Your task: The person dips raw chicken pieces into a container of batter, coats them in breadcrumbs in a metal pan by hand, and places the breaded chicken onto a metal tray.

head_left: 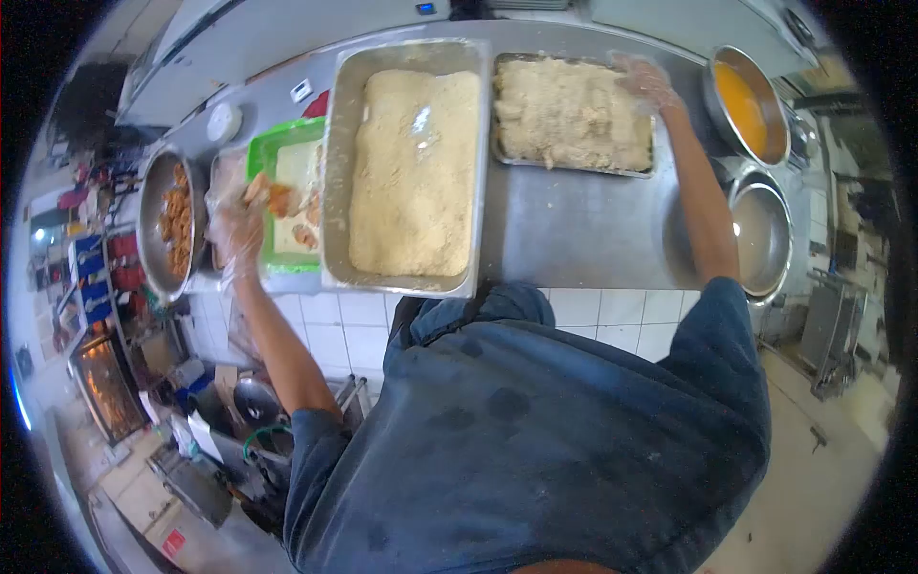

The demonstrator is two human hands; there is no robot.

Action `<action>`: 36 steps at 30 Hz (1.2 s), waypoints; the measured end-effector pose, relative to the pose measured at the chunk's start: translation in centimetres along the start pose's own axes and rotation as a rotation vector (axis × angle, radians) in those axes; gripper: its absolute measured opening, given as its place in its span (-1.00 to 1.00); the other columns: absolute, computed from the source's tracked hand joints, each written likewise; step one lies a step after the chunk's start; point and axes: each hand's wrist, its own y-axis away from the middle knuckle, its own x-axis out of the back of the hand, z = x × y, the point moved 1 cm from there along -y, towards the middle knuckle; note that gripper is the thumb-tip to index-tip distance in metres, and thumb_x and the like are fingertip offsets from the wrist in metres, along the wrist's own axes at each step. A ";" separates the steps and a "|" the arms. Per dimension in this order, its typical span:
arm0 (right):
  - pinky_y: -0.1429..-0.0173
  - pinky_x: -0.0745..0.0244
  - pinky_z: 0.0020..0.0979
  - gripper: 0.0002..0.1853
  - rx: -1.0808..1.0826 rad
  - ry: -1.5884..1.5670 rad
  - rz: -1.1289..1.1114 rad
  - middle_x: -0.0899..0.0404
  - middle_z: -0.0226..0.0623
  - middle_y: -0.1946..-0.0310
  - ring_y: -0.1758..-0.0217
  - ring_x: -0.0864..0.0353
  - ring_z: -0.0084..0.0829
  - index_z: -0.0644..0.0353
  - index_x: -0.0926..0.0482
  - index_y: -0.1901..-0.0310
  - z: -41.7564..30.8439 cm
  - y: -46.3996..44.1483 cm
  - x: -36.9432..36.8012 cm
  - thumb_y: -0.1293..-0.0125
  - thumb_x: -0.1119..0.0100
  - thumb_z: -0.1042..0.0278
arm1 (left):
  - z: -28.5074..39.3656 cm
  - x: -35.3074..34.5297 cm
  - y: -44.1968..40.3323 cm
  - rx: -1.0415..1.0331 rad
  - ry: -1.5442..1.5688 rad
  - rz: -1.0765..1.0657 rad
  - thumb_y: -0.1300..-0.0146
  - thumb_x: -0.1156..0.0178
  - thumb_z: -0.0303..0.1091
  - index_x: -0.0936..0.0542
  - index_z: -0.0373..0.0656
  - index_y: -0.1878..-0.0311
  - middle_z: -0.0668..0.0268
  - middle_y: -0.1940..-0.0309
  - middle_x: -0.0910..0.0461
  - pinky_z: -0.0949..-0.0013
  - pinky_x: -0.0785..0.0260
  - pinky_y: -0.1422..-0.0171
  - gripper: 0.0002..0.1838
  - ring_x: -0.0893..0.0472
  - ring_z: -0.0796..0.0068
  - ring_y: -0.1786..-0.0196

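Note:
My left hand (235, 228), in a clear plastic glove, is closed on a piece of orange-tinted raw meat (275, 199), perhaps chicken. It holds the piece over the left side of a green tub (260, 158), where more pieces sit in a whitish liquid (295, 174). At the far right corner of a metal tray (583, 170) is my gloved right hand (648, 82). Its fingers look spread against the crumb-coated pieces (569, 110) that fill the tray; blur softens them. Between the tub and tray stands a deep steel pan (330, 230) of pale breading (416, 191).
A steel bowl of orange-brown pieces (177, 228) stands at the far left. To the right are a bowl of orange liquid (744, 107) and another metal bowl (761, 239). A small white round container (225, 121) sits behind the tub on the steel counter (583, 230).

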 end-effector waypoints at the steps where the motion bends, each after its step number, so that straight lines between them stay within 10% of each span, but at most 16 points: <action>1: -0.46 -0.32 -0.13 -0.32 -0.024 -0.016 -0.002 -0.46 -0.21 -0.35 -0.39 -0.43 -0.10 -0.11 -0.39 -0.41 -2.8 1.4 2.8 -0.28 -0.27 -0.10 | 0.7 0.4 0.0 0.024 -0.130 -0.029 -0.25 -0.36 -0.07 -0.73 -0.11 0.04 0.12 0.29 -0.74 0.24 -0.52 0.10 -0.65 -0.71 0.20 0.26; 8: -0.24 -0.56 -0.33 -0.47 0.142 -0.641 0.175 -0.63 -0.17 -0.17 -0.18 -0.64 -0.34 0.14 -0.55 -0.27 -20.4 6.8 6.6 -0.31 -0.33 0.14 | 6.5 1.1 -0.6 -0.195 0.134 0.016 -0.25 -0.35 -0.15 -0.71 -0.11 0.03 0.09 0.27 -0.72 0.11 -0.51 0.12 -0.68 -0.71 0.12 0.22; 15: -0.22 -0.58 -0.28 -0.40 0.327 -1.543 -1.170 -0.63 -0.05 -0.11 -0.09 -0.65 -0.22 0.39 -0.47 -0.26 -47.0 13.6 -2.7 -0.26 -0.35 0.23 | 8.1 -2.0 -3.4 -0.284 0.370 -0.073 -0.20 -0.41 -0.12 -0.73 -0.12 0.11 0.17 0.31 -0.74 0.20 -0.53 0.13 -0.69 -0.71 0.24 0.28; 18: -0.27 -0.53 -0.31 -0.27 0.195 -1.499 -1.324 -0.59 -0.08 -0.17 -0.17 -0.62 -0.25 0.36 -0.38 -0.35 -53.5 13.5 -10.9 -0.25 -0.41 0.14 | 8.1 -2.6 -4.5 -0.360 0.394 -0.077 -0.17 -0.43 -0.08 -0.74 -0.11 0.15 0.20 0.34 -0.75 0.22 -0.54 0.16 -0.67 -0.72 0.31 0.33; 24: -0.26 -0.46 -0.34 -0.35 -0.340 -1.839 -0.483 -0.56 -0.22 -0.24 -0.22 -0.57 -0.39 0.24 -0.41 -0.38 -51.9 8.5 -11.4 -0.34 -0.33 0.13 | 6.4 -4.6 -6.1 -0.443 0.594 -0.210 -0.13 -0.46 -0.20 -0.74 -0.11 0.18 0.17 0.38 -0.74 0.26 -0.56 0.22 -0.75 -0.70 0.32 0.38; 36: -0.07 -0.54 -0.46 -0.47 -0.617 -1.691 -0.076 -0.62 -0.31 -0.16 -0.08 -0.65 -0.46 0.17 -0.47 -0.32 -49.5 16.1 -6.0 -0.37 -0.31 0.25 | 7.9 -11.2 -10.5 -0.788 0.463 -0.243 -0.21 -0.33 -0.19 -0.69 -0.23 0.26 -0.05 0.36 -0.67 0.03 -0.51 0.09 -0.73 -0.67 -0.06 0.24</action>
